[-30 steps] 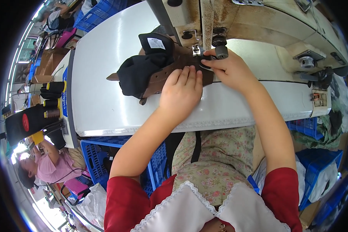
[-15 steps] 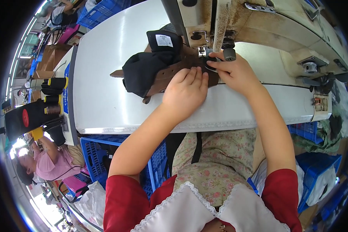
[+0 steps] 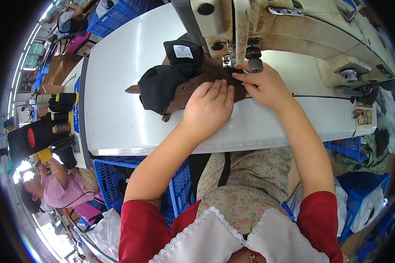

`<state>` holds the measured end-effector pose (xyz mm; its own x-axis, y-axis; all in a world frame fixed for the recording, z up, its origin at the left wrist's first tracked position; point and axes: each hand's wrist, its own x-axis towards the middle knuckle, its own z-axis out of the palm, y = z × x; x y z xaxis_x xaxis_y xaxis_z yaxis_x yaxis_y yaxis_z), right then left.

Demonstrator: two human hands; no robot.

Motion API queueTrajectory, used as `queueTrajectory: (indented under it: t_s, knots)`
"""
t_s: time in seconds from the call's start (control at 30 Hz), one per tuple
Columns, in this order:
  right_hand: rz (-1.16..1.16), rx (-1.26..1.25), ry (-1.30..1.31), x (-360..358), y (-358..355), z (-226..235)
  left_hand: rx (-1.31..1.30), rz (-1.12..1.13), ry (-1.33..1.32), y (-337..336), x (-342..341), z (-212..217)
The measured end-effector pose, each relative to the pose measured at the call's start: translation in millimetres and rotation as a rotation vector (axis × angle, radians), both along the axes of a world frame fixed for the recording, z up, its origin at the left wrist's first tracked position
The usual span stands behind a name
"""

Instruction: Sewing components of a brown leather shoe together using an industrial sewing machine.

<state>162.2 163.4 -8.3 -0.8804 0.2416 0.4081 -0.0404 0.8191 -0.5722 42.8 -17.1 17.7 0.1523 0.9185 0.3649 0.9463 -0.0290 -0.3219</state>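
Note:
A brown leather-like piece (image 3: 178, 100) with holes along its edge lies on the white sewing table, joined to or lying with bunched black fabric (image 3: 159, 87). A white label (image 3: 182, 51) shows on the fabric's far flap. My left hand (image 3: 208, 109) rests flat on the brown piece, fingers stretched and side by side. Just right of the presser foot (image 3: 227, 62), my right hand (image 3: 266, 86) has thumb and forefinger closed on the dark edge of the piece. The needle point and the stitching spot are partly hidden by the machine head and my fingers.
The sewing machine (image 3: 289, 28) arches over the right of the table (image 3: 114, 105). Thread spools (image 3: 66, 99) stand at the left. Blue crates (image 3: 108, 179) sit below the table's front edge. A co-worker in pink (image 3: 66, 190) sits at far left.
The view has shifted slightly. Both hands keep nearly the same places on the piece; my right fingertips sit a little differently beside the presser foot.

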Motion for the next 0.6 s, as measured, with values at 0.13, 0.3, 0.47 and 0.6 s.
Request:
queueTrajectory:
  t_s: [0.13,0.3,0.47,0.6]
  knots:
    - [-0.007,0.023,0.014,1.1,-0.9,1.4,0.007,-0.013,-0.013,-0.2,0.0,0.7]
    - [-0.005,0.060,0.113,0.7,-2.1,2.2,0.016,-0.026,-0.029,-0.9,2.7,-0.9]
    - [0.005,0.099,0.083,1.4,-2.4,1.9,0.035,-0.012,-0.040,-2.0,3.6,-3.5]
    - [0.007,0.059,-0.062,2.6,-2.9,3.2,0.026,0.003,-0.032,-3.8,3.1,-5.9]
